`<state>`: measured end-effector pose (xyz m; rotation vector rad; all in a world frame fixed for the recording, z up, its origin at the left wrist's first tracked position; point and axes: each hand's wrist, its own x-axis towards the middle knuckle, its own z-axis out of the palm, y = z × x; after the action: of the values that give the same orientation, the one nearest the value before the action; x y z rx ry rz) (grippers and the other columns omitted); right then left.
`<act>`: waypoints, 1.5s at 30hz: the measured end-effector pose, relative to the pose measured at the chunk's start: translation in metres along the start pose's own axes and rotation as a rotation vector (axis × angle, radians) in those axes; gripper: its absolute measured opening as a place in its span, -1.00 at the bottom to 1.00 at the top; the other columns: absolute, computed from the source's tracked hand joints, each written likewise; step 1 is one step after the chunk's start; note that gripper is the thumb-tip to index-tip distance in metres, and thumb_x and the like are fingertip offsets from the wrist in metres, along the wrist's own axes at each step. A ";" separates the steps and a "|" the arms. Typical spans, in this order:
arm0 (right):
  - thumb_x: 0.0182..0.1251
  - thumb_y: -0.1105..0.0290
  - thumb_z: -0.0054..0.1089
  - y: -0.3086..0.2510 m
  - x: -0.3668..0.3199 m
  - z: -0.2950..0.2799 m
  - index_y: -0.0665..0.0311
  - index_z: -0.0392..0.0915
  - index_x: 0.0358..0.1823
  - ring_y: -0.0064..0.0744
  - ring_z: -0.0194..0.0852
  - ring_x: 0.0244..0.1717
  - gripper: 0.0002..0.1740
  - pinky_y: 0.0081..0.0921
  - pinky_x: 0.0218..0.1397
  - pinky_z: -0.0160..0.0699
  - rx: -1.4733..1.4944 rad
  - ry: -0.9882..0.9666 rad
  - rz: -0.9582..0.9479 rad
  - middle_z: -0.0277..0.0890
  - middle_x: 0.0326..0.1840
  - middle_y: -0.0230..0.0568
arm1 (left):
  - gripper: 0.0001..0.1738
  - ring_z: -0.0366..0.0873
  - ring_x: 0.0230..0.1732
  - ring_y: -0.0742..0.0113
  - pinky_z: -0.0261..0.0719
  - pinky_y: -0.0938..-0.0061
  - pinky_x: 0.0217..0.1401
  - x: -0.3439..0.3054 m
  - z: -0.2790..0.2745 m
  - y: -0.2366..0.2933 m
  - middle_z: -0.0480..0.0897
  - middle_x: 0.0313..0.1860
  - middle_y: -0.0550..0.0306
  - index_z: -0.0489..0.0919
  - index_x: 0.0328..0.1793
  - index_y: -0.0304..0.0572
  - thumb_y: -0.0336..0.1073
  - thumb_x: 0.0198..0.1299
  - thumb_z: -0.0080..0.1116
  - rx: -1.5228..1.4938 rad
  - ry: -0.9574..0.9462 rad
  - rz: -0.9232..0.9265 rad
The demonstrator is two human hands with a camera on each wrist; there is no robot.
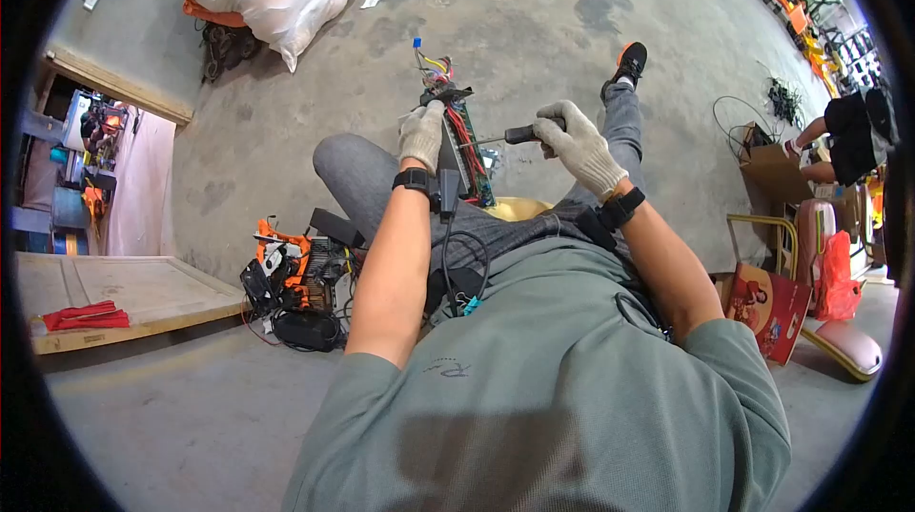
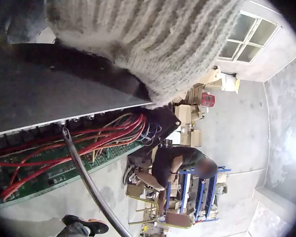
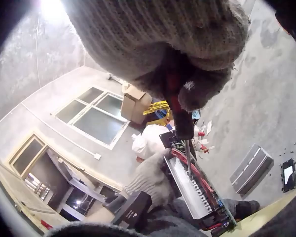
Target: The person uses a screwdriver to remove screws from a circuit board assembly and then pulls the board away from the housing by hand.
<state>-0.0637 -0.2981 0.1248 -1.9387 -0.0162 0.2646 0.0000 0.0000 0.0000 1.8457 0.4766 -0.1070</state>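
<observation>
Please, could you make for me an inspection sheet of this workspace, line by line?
Surface: grey floor with dark stains.
Job's things: board unit with red wires and metal plate; screwdriver, tip at a screw by the plate's edge.
Clutter: white bag; pile of orange and black parts.
Hands: gloved left hand holds the board unit; gloved right hand grips the screwdriver.
Cables: black cable bundle near cardboard box.
Surroundings: another person; window.

We wear ribbed off-white knit gloves (image 1: 583, 152), black wrist straps (image 1: 414, 179) just behind our hands (image 1: 420, 137), a grey-green shirt (image 1: 591, 350) and grey trousers (image 1: 357, 169).
</observation>
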 end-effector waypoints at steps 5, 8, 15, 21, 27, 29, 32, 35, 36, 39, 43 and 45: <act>0.55 0.18 0.32 -0.005 0.002 0.000 0.46 0.57 0.28 -0.47 0.75 -0.23 -0.49 -0.43 -0.10 0.74 0.003 -0.003 -0.003 0.75 -0.15 -0.12 | -0.23 0.68 0.37 -0.28 0.54 0.05 0.43 -0.006 -0.001 0.012 0.79 0.25 -0.29 0.77 0.30 -0.22 0.34 0.44 0.06 0.058 0.072 0.032; 0.55 0.18 0.32 -0.008 -0.001 0.001 0.46 0.57 0.27 -0.47 0.75 -0.24 -0.50 -0.43 -0.11 0.74 0.015 0.005 0.005 0.75 -0.15 -0.11 | -0.23 0.68 0.37 -0.30 0.53 0.04 0.43 -0.018 -0.004 0.024 0.79 0.24 -0.30 0.77 0.30 -0.22 0.34 0.43 0.06 0.098 0.083 0.024; 0.63 0.20 0.29 -0.011 -0.003 0.001 0.46 0.56 0.23 -0.56 0.66 -0.24 -0.57 -0.50 -0.10 0.75 0.004 0.006 0.008 0.68 -0.17 -0.22 | -0.20 0.67 0.36 -0.33 0.53 0.01 0.42 -0.003 0.000 0.010 0.77 0.26 -0.35 0.77 0.30 -0.22 0.36 0.43 0.01 0.078 0.057 0.027; 0.56 0.20 0.32 -0.007 -0.005 0.001 0.48 0.58 0.24 -0.49 0.72 -0.26 -0.53 -0.46 -0.12 0.73 0.053 0.014 0.009 0.73 -0.17 -0.15 | -0.20 0.68 0.32 -0.35 0.54 -0.01 0.38 -0.006 -0.002 0.011 0.78 0.20 -0.38 0.78 0.24 -0.25 0.36 0.45 -0.02 0.087 0.049 0.052; 0.57 0.21 0.32 -0.007 -0.006 0.002 0.49 0.57 0.25 -0.51 0.71 -0.25 -0.53 -0.48 -0.12 0.74 0.062 0.014 0.024 0.72 -0.17 -0.15 | -0.20 0.70 0.26 -0.35 0.55 -0.01 0.34 -0.005 -0.001 0.008 0.79 0.15 -0.37 0.78 0.21 -0.28 0.35 0.47 -0.03 0.095 0.075 0.082; 0.57 0.21 0.31 -0.008 -0.007 0.002 0.50 0.56 0.26 -0.51 0.71 -0.25 -0.52 -0.49 -0.12 0.74 0.081 0.013 0.029 0.72 -0.15 -0.13 | -0.21 0.69 0.27 -0.33 0.55 0.00 0.35 -0.006 -0.002 0.011 0.79 0.16 -0.36 0.78 0.22 -0.28 0.35 0.48 -0.04 0.055 0.042 0.061; 0.66 0.21 0.27 -0.008 -0.008 0.002 0.46 0.56 0.23 -0.53 0.67 -0.24 -0.58 -0.49 -0.10 0.74 0.069 0.007 0.026 0.68 -0.18 -0.19 | -0.21 0.69 0.29 -0.32 0.54 0.02 0.37 0.007 0.002 -0.003 0.80 0.17 -0.34 0.78 0.22 -0.28 0.35 0.48 -0.03 0.005 0.034 0.031; 0.58 0.22 0.31 -0.007 -0.008 0.002 0.51 0.55 0.27 -0.50 0.72 -0.25 -0.51 -0.49 -0.12 0.75 0.080 0.009 0.026 0.71 -0.14 -0.11 | -0.21 0.69 0.29 -0.32 0.54 0.03 0.37 0.001 0.001 0.002 0.80 0.16 -0.32 0.78 0.23 -0.27 0.35 0.47 -0.02 0.026 0.057 0.026; 0.58 0.22 0.31 -0.007 -0.008 0.002 0.51 0.55 0.27 -0.50 0.72 -0.25 -0.51 -0.49 -0.12 0.75 0.080 0.009 0.027 0.71 -0.14 -0.11 | -0.21 0.69 0.29 -0.32 0.54 0.03 0.37 -0.003 0.000 0.006 0.80 0.16 -0.32 0.78 0.23 -0.27 0.35 0.47 -0.02 0.026 0.056 0.026; 0.58 0.22 0.31 -0.007 -0.008 0.002 0.51 0.55 0.26 -0.50 0.71 -0.25 -0.52 -0.49 -0.12 0.75 0.088 0.008 0.028 0.71 -0.14 -0.11 | -0.21 0.69 0.30 -0.31 0.53 0.04 0.37 -0.011 -0.003 0.014 0.79 0.19 -0.31 0.77 0.25 -0.25 0.36 0.46 -0.01 0.079 0.057 0.017; 0.59 0.22 0.31 -0.010 -0.010 0.003 0.51 0.55 0.25 -0.50 0.71 -0.25 -0.53 -0.48 -0.13 0.75 0.088 0.016 0.040 0.71 -0.14 -0.10 | -0.20 0.69 0.30 -0.29 0.54 0.05 0.37 -0.006 -0.002 0.009 0.80 0.19 -0.29 0.77 0.27 -0.23 0.37 0.45 -0.01 0.076 0.033 0.019; 0.58 0.22 0.31 -0.008 -0.010 0.003 0.51 0.55 0.24 -0.50 0.71 -0.25 -0.53 -0.48 -0.13 0.75 0.095 0.017 0.038 0.71 -0.15 -0.11 | -0.19 0.70 0.30 -0.29 0.54 0.05 0.36 -0.004 -0.001 0.007 0.80 0.19 -0.29 0.77 0.26 -0.23 0.38 0.45 -0.01 0.061 0.031 0.008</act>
<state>-0.0727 -0.2937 0.1330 -1.8483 0.0433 0.2695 -0.0017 -0.0018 0.0079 1.9114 0.4925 -0.0889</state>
